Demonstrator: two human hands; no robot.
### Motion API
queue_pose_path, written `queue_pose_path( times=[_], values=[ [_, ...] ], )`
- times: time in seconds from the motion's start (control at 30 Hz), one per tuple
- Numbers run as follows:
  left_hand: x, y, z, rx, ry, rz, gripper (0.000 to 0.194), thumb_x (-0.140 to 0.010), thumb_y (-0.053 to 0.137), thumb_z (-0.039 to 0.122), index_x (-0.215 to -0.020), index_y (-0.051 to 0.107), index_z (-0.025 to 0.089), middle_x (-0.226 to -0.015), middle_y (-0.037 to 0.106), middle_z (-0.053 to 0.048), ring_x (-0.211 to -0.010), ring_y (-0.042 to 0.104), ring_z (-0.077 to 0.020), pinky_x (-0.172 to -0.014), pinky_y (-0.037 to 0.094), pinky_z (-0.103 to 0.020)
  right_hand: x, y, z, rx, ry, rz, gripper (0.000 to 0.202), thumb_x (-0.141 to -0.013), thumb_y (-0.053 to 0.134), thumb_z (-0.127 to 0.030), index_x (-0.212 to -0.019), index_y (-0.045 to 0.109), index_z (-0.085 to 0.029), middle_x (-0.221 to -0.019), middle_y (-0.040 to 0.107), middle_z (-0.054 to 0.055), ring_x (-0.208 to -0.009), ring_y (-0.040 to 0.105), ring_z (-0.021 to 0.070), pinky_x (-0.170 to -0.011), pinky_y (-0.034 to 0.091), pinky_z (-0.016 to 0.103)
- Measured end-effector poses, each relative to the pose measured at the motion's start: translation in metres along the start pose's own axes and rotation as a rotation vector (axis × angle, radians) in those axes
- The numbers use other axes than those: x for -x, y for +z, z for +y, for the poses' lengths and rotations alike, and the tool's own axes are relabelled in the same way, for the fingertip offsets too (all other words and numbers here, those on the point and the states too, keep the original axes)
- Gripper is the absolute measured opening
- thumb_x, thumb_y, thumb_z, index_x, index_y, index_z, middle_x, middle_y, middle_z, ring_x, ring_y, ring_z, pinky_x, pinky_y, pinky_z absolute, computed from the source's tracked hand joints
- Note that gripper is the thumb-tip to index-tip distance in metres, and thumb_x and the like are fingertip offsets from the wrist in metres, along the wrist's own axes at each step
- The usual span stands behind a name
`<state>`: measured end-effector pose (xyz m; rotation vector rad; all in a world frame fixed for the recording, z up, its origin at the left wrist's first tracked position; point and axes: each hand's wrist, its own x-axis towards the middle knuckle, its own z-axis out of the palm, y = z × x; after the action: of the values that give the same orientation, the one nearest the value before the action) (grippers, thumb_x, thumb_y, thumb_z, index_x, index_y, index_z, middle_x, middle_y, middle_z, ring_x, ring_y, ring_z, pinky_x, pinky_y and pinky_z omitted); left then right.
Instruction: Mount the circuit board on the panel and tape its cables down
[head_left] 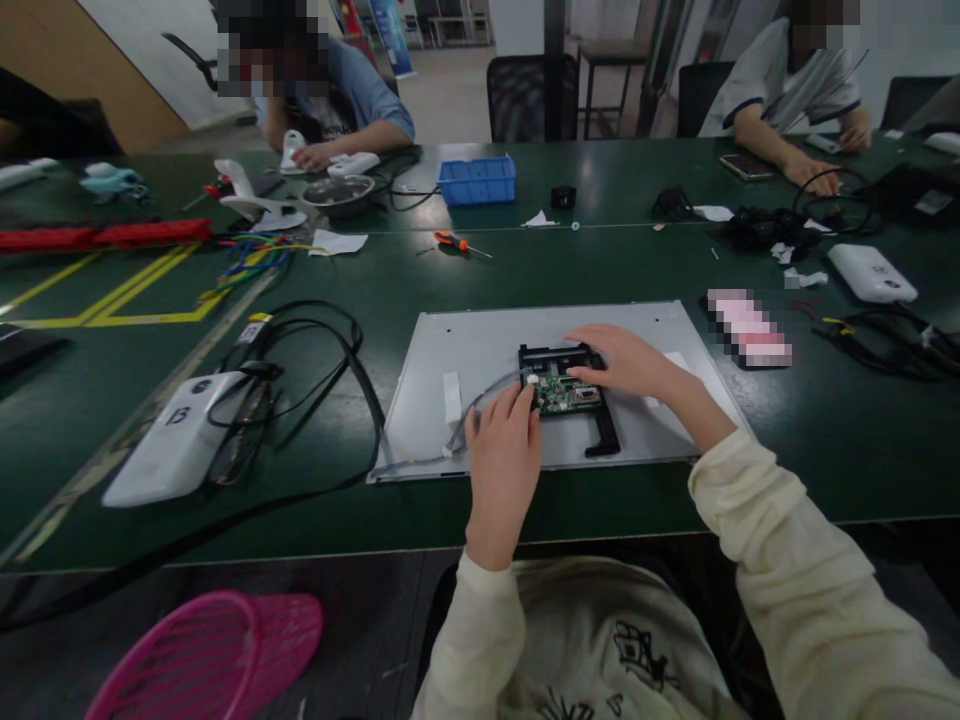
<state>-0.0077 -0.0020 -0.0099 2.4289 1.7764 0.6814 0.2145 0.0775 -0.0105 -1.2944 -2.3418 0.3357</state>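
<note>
A green circuit board with a black bracket lies on a flat, light grey panel. My left hand is at the board's left edge, its fingers bent and closed, with the index fingertip by a small white connector. From that side a grey cable runs leftward across the panel. My right hand reaches over the bracket's right side, thumb on the board and fingers stretched apart from it. The undersides of both hands are hidden.
A white device with black cables lies left of the panel; a pink phone is on the right. Beyond are an orange-handled screwdriver, a blue bin and a metal bowl. Two people sit opposite. A pink basket stands below the table edge.
</note>
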Motion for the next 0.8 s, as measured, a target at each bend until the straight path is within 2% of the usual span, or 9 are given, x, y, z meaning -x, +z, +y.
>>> queue_pose_path(
  times=[0.2,0.4,0.6,0.8],
  values=[
    [-0.002,0.003,-0.003,0.041,-0.003,0.037,0.034,-0.093,0.041,0.016,-0.122,0.057,0.021,-0.13,0.06,-0.009,-0.119,0.054,-0.0251,-0.103,0.037,-0.05,0.0,0.002,-0.005,0.024,0.011,-0.05,0.047,-0.089,0.055,-0.045,-0.13,0.054,-0.023,-0.127,0.061,0.01,-0.117,0.055,0.0266,-0.1,0.044,0.046],
    [-0.002,0.004,-0.007,0.085,0.004,0.085,0.029,-0.09,0.045,0.013,-0.114,0.061,0.018,-0.122,0.064,-0.009,-0.119,0.054,-0.0252,-0.103,0.038,-0.048,-0.001,0.006,-0.006,0.042,0.003,-0.024,0.039,-0.092,0.051,-0.037,-0.127,0.057,-0.021,-0.125,0.063,0.01,-0.115,0.056,0.026,-0.098,0.046,0.045],
    [-0.001,0.002,-0.006,0.114,-0.011,0.142,0.025,-0.087,0.05,0.012,-0.108,0.063,0.018,-0.115,0.065,-0.009,-0.11,0.058,-0.0252,-0.097,0.044,-0.044,-0.002,0.009,-0.005,0.043,0.019,0.001,0.035,-0.092,0.047,-0.025,-0.125,0.057,-0.019,-0.126,0.062,0.01,-0.116,0.055,0.0249,-0.099,0.045,0.043],
    [-0.001,0.001,-0.005,0.12,-0.049,0.128,0.023,-0.086,0.053,0.013,-0.105,0.064,0.019,-0.109,0.066,-0.008,-0.104,0.059,-0.0243,-0.093,0.045,-0.042,-0.004,0.012,-0.005,0.064,0.039,0.021,0.033,-0.092,0.045,-0.019,-0.122,0.06,-0.017,-0.124,0.062,0.01,-0.116,0.056,0.0242,-0.1,0.044,0.041]
  ],
)
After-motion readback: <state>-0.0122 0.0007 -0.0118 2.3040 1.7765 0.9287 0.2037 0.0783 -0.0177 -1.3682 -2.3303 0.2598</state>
